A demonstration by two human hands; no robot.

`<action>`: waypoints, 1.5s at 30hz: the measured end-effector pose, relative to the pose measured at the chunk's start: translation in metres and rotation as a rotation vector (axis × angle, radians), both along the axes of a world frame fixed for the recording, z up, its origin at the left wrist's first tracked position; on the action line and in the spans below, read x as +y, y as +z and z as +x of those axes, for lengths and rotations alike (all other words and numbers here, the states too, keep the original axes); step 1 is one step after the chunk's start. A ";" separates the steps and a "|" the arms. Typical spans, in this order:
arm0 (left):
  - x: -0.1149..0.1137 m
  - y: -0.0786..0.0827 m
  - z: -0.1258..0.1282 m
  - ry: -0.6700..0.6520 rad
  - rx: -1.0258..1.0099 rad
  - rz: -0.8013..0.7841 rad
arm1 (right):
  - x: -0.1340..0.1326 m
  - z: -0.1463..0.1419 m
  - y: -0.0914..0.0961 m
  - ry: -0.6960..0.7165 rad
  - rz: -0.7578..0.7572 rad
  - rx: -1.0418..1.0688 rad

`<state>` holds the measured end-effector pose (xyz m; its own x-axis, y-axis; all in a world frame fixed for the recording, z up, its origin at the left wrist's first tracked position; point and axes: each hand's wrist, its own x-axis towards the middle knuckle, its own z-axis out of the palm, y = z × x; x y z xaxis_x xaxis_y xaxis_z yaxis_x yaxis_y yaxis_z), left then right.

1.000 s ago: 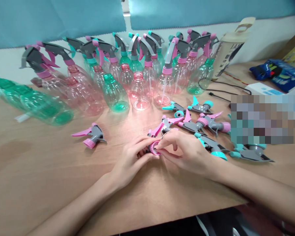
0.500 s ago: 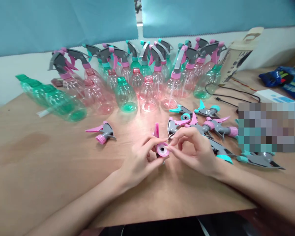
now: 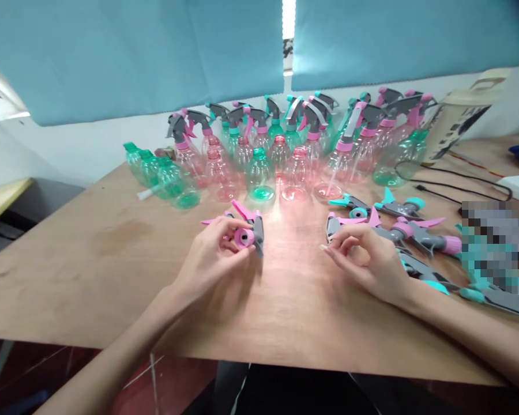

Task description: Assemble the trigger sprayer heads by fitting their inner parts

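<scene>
My left hand (image 3: 210, 251) grips a spray trigger head (image 3: 258, 233) with a grey body and pink lever. Its pink collar (image 3: 244, 237) faces me, showing a dark hole in the middle. Another pink-levered trigger head (image 3: 206, 222) lies on the table, mostly hidden behind that hand. To the right, my right hand (image 3: 367, 256) is closed in a pinch just above the table. A tiny pale bit shows at its fingertips, too small to name. Right behind these fingers lies a grey trigger head with a pink lever (image 3: 350, 221).
Clear green and pink bottles (image 3: 296, 178) stand in rows at the back, several with trigger heads fitted. Loose trigger heads (image 3: 432, 236) are heaped on the right, partly under a pixelated patch. A black cable (image 3: 467, 193) and a cream tumbler (image 3: 458, 121) are at the far right.
My left hand has carried the trigger head leftward, away from my right hand, and tilted it. My right hand stays pinched near the heap. The view has turned left.
</scene>
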<state>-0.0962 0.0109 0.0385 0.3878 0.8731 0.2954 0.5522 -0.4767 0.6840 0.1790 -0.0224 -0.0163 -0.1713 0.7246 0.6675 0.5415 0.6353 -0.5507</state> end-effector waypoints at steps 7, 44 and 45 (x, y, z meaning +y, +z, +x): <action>0.040 -0.005 -0.014 0.032 0.294 0.155 | -0.002 0.002 0.007 -0.001 0.009 -0.201; -0.047 -0.026 -0.071 -0.031 0.367 0.177 | -0.027 0.007 0.017 0.103 -0.197 -0.483; -0.044 -0.025 -0.076 -0.003 0.357 0.161 | -0.025 0.002 0.015 0.107 -0.197 -0.483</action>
